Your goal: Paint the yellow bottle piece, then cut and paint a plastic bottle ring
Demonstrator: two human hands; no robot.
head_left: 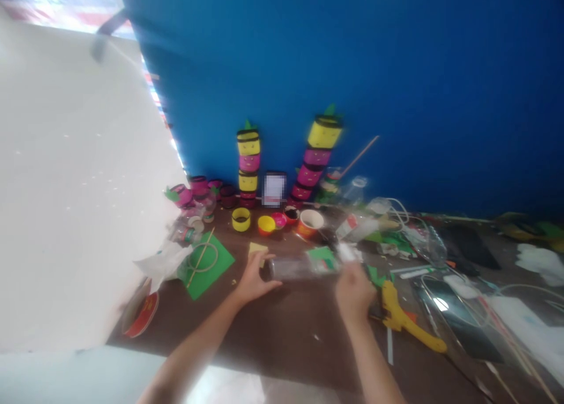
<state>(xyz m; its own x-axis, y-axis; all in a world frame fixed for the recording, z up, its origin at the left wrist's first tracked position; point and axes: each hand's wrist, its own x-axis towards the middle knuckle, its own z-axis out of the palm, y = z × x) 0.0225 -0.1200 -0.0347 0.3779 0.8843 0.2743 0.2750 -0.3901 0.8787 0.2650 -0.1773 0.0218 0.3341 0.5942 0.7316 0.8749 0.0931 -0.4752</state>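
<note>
My left hand (pixel 258 278) is spread at the left end of a clear plastic bottle (pixel 291 269) lying on its side over the brown table (pixel 282 333). Its thumb and fingers are apart around that end; contact is hard to make out. By the bottle's right end is my right hand (pixel 355 289), closed and blurred, with something whitish (pixel 349 252) at its fingertips. A green piece (pixel 323 258) shows at the bottle's right part. Just right of my right hand lies a yellow glue gun (pixel 408 322).
Stacked yellow and pink cups (pixel 249 163) stand against the blue wall, with a second stack (pixel 311 166) to the right. Green sheet (pixel 209 269) and red tape roll (pixel 143 316) lie left. Plastic bottles (pixel 359 225), cables and a dark phone (pixel 462 319) crowd the right.
</note>
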